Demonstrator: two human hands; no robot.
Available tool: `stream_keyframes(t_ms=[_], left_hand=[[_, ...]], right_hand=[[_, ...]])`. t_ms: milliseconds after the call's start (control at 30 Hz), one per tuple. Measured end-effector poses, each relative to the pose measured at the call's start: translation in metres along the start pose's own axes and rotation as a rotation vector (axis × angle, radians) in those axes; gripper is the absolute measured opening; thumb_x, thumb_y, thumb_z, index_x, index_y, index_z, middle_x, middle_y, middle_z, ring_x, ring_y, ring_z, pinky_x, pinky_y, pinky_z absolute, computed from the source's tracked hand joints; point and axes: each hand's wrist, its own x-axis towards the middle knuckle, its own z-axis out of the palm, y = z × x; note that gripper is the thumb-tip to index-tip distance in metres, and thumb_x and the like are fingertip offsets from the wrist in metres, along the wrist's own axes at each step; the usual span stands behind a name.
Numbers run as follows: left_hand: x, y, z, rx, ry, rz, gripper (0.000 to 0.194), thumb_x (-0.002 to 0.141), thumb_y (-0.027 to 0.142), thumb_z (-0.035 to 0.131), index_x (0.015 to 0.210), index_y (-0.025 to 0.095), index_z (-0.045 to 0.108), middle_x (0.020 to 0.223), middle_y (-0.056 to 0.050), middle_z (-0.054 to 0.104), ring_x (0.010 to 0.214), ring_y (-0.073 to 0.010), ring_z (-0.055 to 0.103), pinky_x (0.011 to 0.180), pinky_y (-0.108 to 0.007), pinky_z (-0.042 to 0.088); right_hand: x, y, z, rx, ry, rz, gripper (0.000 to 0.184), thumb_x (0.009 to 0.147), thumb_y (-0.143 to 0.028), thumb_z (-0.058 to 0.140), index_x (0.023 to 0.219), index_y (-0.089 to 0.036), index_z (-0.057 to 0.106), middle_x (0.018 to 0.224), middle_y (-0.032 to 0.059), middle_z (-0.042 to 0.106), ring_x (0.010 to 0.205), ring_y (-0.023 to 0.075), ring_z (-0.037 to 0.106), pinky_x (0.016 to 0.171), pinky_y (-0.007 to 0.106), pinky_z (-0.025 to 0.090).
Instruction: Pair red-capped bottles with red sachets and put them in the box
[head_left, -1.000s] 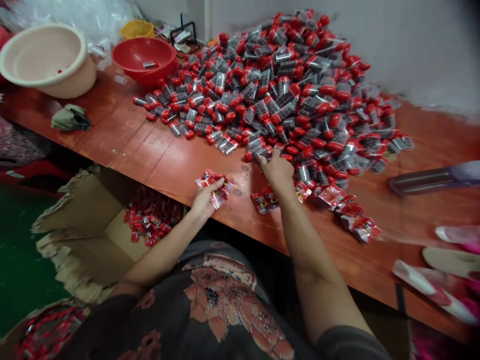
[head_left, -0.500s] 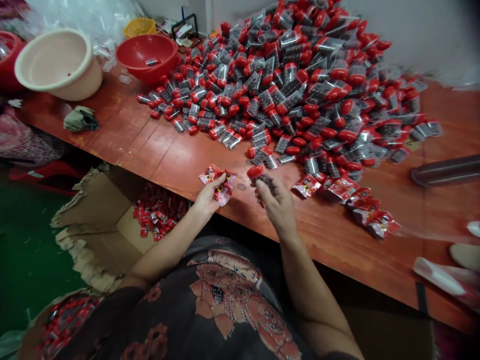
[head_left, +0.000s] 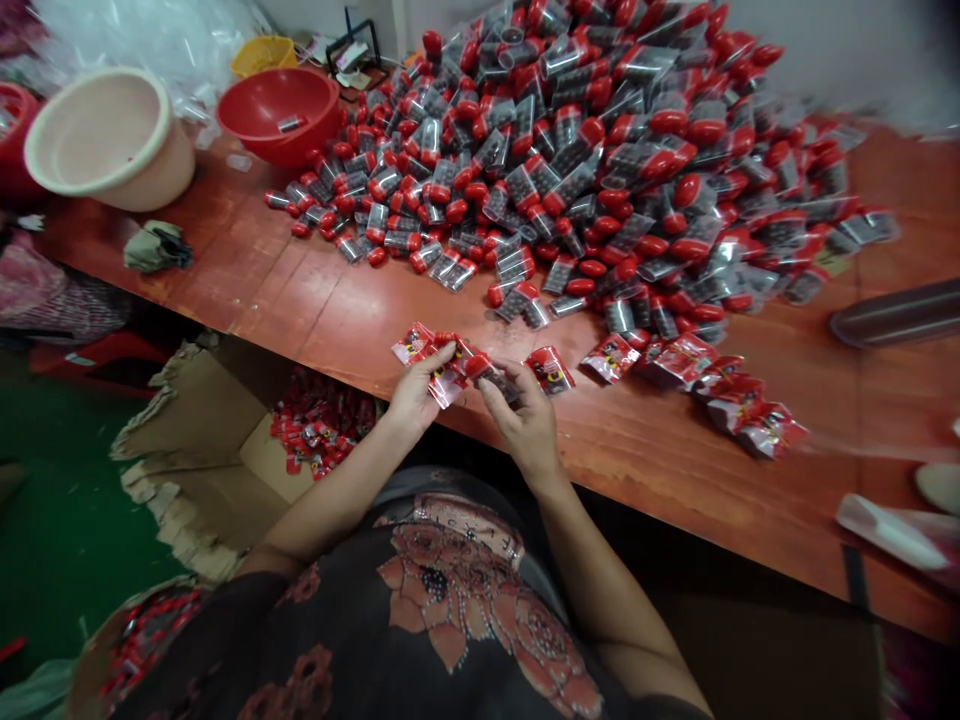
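Observation:
My left hand [head_left: 417,392] is closed on several small red printed packets [head_left: 447,385], which fan out past the fingers over the table's front edge. Close beside it, my right hand [head_left: 525,415] pinches a clear container with a red cap [head_left: 478,365] and dark contents; its cap end meets the packets. A red packet [head_left: 549,370] lies flat on the table just behind my right hand. Farther right are another packet [head_left: 610,357] and an overlapping row of packets [head_left: 735,393]. Behind both hands rises a big heap of red-capped clear containers [head_left: 555,190].
A cream basin [head_left: 105,185] and a red bowl [head_left: 277,110] stand at the back left, with a crumpled cloth [head_left: 156,247] in front. Below the table edge, an open cardboard box [head_left: 172,460] holds many red packets. A dark-filled clear tube [head_left: 896,312] lies at right.
My right hand has moved from the heap with a red-capped container and brought it left to the packets in my left hand. The left hand keeps its hold.

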Motion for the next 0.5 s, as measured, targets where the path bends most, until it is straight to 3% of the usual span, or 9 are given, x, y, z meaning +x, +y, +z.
stream_keyframes(t_ms=[267,500], left_hand=[[-0.009,0.001,0.004,0.082,-0.05,0.139,0.023,0.058,0.012,0.081,0.076,0.013,0.066,0.07,0.0,0.071,0.061,-0.0117,0.065,0.068,-0.025,0.054],[-0.01,-0.001,0.003,0.116,-0.112,0.275,0.033,0.053,0.018,0.086,0.078,0.015,0.066,0.072,0.001,0.071,0.066,-0.0126,0.067,0.071,-0.025,0.053]], right_hand=[[-0.001,-0.005,-0.01,-0.073,-0.014,-0.028,0.029,0.087,-0.03,0.062,0.116,-0.027,0.065,0.102,0.0021,0.069,0.088,0.0164,0.063,0.082,0.035,0.051],[0.0,-0.011,-0.014,-0.03,0.003,0.034,0.03,0.083,-0.033,0.066,0.113,-0.028,0.07,0.09,0.0012,0.061,0.071,0.0123,0.056,0.063,0.029,0.049]])
